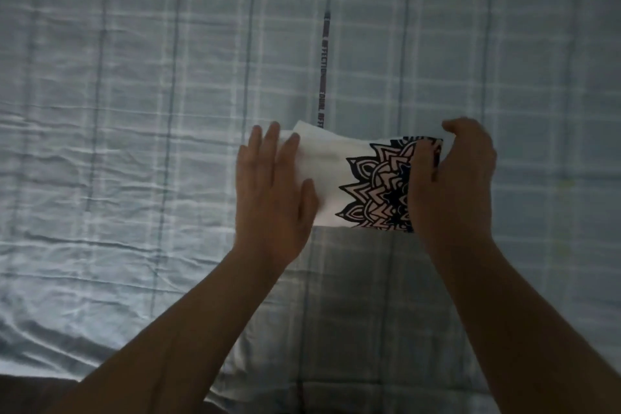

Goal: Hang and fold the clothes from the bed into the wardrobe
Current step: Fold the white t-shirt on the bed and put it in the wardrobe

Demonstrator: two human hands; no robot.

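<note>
A white garment with a black mandala print [353, 175] lies folded into a small rectangle on the bed, just past the middle of the view. My left hand [272, 191] lies flat on its left end with straight fingers pressing the cloth down. My right hand [450, 181] curls round the right end, thumb on the far edge and fingers tucked over the print. The right end of the garment is hidden under that hand.
A pale blue checked bedsheet [134, 144] fills the view, wrinkled on the left. A dark strip with printed letters [323, 77] runs away from the garment. The bed's near edge [67, 376] shows at the bottom left.
</note>
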